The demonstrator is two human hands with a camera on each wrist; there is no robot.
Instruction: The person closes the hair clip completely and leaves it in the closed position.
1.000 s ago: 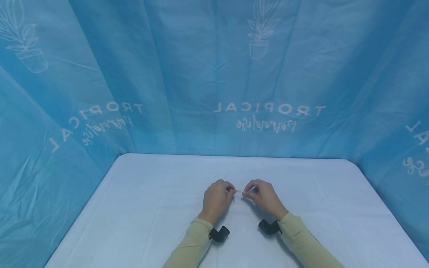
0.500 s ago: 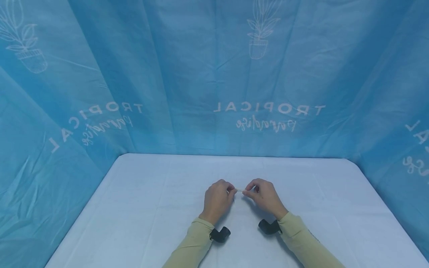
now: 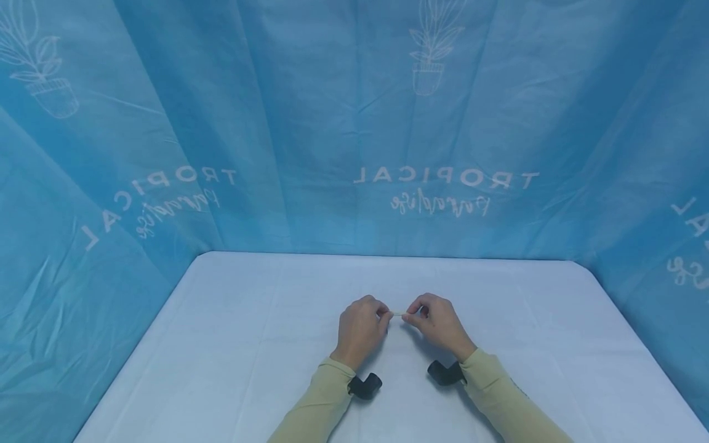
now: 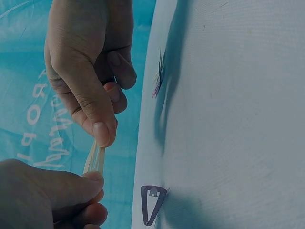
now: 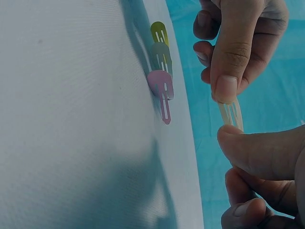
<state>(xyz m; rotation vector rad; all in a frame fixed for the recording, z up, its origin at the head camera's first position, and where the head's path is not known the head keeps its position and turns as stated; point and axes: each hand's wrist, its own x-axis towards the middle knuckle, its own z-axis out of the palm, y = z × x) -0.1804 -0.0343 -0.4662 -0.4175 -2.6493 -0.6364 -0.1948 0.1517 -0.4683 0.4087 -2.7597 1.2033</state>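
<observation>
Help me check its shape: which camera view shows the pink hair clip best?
Right wrist: the pink hair clip shows its broad face and slots. The left wrist view has only a pinkish sliver, possibly the clip; the head view doesn't show it.

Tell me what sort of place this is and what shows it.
Probably a makeshift recording booth: a white-topped table is bordered on three visible sides by blue printed fabric, and black wrist cameras sit at both sleeves.
</observation>
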